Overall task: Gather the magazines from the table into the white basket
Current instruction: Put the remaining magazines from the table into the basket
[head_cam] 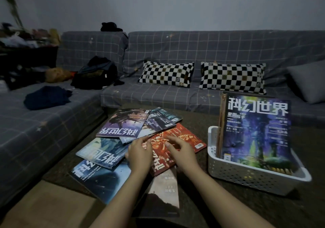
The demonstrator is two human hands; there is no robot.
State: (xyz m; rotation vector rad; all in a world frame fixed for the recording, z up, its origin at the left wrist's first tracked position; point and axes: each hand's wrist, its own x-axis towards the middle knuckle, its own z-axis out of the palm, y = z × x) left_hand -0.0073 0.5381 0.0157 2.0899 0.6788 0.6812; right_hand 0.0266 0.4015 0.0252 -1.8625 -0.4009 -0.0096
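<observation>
Dark table (202,127) strewn with magazines (123,124), grey checked sofa (158,48) behind, both hands loosely spread on red magazine (184,136)

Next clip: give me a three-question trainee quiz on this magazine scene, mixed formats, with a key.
1. True or false: the white basket already holds magazines standing upright.
2. Which cover do both hands, left hand and right hand, rest over? A) red magazine B) purple magazine C) the blue one in the basket
3. Fill in: the basket sits to the person's ____ of the loose magazines.

Key: 1 true; 2 A; 3 right
</observation>
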